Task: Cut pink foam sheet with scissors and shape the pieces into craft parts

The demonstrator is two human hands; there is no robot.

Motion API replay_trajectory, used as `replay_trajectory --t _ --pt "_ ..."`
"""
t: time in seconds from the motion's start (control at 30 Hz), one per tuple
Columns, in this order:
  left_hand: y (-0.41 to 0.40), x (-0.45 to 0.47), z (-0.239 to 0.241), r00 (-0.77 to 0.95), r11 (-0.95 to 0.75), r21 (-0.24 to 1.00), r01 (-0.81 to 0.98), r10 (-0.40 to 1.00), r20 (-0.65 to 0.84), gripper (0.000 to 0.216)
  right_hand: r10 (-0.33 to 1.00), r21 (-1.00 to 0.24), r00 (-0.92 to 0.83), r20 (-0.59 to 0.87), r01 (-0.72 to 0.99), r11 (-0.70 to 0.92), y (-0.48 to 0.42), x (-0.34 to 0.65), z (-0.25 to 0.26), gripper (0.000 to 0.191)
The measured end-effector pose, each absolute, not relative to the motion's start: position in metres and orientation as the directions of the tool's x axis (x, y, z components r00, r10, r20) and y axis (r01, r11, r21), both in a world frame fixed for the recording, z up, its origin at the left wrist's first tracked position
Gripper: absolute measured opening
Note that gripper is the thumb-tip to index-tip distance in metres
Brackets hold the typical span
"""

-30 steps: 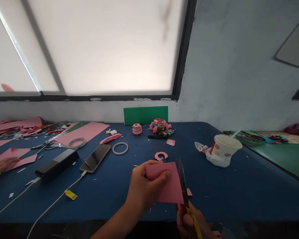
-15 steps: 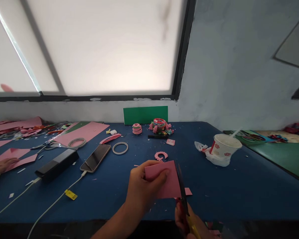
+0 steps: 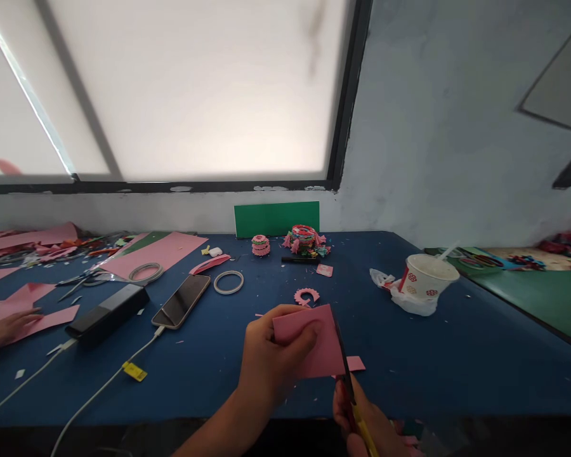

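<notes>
My left hand (image 3: 271, 358) is closed on a folded pink sheet of foam (image 3: 321, 346), thumb on top, holding it above the blue table (image 3: 457, 355). My right hand (image 3: 361, 422), low at the frame's bottom edge, grips scissors (image 3: 345, 368) with red and yellow handles. Their dark blades run along the sheet's right edge. A small pink offcut (image 3: 355, 363) lies on the table just right of the blades. A pink toothed ring piece (image 3: 306, 295) lies just beyond the sheet.
A phone (image 3: 181, 301), a black power bank (image 3: 107, 313) with white cables, tape rings (image 3: 228, 282) and pink sheets (image 3: 164, 249) lie to the left. Another person's hand (image 3: 7, 327) rests at far left. A paper cup (image 3: 426, 279) stands right. A green board (image 3: 276, 219) leans on the wall.
The scissor blades have dropped lower along the sheet's right edge and my right hand has sunk toward the frame bottom. The other person's hand at far left shifted slightly.
</notes>
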State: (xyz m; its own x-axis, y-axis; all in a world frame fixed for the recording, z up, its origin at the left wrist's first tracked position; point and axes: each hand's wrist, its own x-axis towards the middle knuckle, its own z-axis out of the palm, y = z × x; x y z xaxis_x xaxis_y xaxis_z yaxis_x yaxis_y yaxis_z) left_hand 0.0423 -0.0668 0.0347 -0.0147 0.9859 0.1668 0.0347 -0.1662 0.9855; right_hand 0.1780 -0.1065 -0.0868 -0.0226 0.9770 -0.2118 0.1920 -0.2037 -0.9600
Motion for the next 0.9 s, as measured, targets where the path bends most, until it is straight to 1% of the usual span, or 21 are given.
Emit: replay_trajectory --t 0.1,0.33,0.5,0.73,0.9 --pt "-0.066 0.042 0.036 -0.023 -0.149 0.989 0.022 0.988 0.150 0.014 0.955 -0.940 -0.069 -0.289 0.212 -0.268 -0.106 0.178 -0.080 0.038" --pt "-0.068 0.043 0.037 -0.026 -0.117 0.993 -0.035 0.993 0.116 0.014 0.967 -0.943 -0.090 -0.240 0.256 -0.211 -0.113 0.174 -0.076 0.035" --pt "-0.067 0.042 0.036 -0.026 -0.107 0.993 -0.039 0.994 0.106 0.016 0.974 -0.946 -0.070 -0.213 0.265 -0.188 -0.116 0.173 -0.069 0.032" --pt "-0.066 0.042 0.036 -0.022 -0.105 0.993 -0.051 0.994 0.104 0.015 0.977 -0.952 -0.016 -0.211 0.232 -0.201 -0.118 0.172 -0.065 0.037" --pt "-0.065 0.040 0.033 -0.020 -0.112 0.993 -0.037 0.994 0.112 0.016 0.972 -0.961 -0.014 -0.232 0.155 -0.228 -0.117 0.174 -0.076 0.054"
